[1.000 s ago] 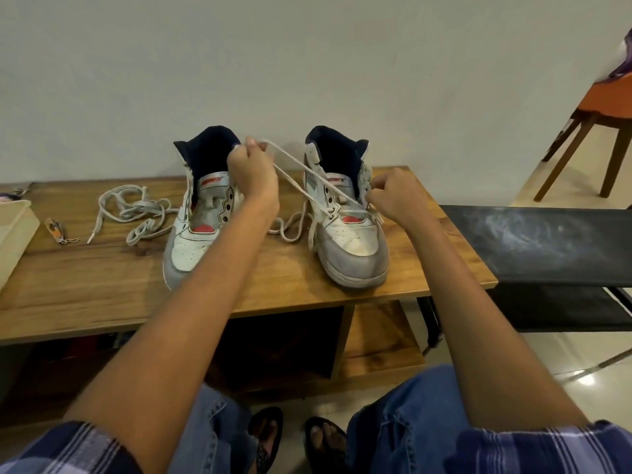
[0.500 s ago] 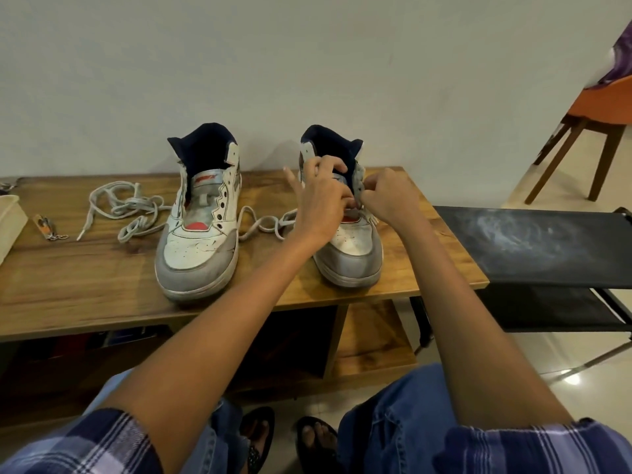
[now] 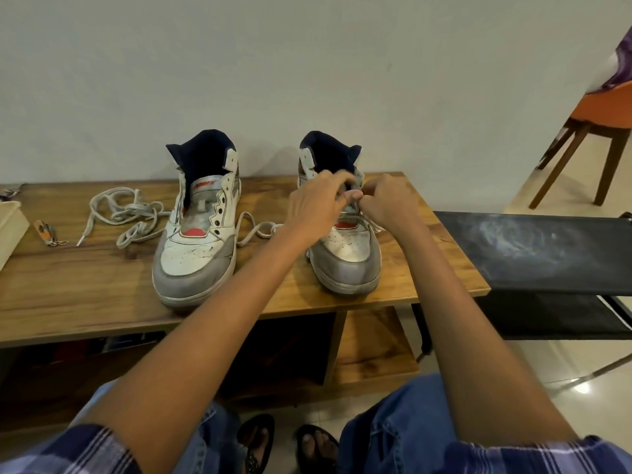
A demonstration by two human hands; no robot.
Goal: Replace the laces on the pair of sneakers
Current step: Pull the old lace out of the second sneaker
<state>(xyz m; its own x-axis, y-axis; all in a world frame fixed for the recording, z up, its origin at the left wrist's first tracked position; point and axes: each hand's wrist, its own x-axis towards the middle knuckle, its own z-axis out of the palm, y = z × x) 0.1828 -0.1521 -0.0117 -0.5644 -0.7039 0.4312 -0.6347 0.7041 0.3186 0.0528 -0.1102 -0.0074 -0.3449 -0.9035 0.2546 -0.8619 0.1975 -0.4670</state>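
Sitting low in the view are two knees in blue jeans [image 3: 403, 425] and black sandals [image 3: 256, 443] on a pale tiled floor, with plaid sleeves [image 3: 526, 456] at the bottom edge. Both forearms reach forward over a wooden tabletop [image 3: 85, 278] that has a shelf below it.

On the right, the right sneaker [image 3: 345, 254], white and grey with a red patch, stands toe toward the camera. The left hand [image 3: 314, 206] and right hand [image 3: 390, 203] meet over its tongue, fingers curled and pinching a pale lace [image 3: 359, 218] at the eyelets; the hands hide the threading itself. A loose end of that lace trails left across the wood toward the left sneaker [image 3: 195, 248].

The left sneaker stands apart, without a lace, its eyelets bare. Red lettering on its tongue is too blurred to read. Farther left lies a tangled spare lace [image 3: 119, 213], then a small keychain [image 3: 48, 230] and the corner of a cream tray [image 3: 10, 227].

Right of the tabletop is a black folding stand [image 3: 533, 251]; beyond it, an orange chair [image 3: 595, 124] on wooden legs. A plain wall [image 3: 307, 63] rises just behind the sneakers.
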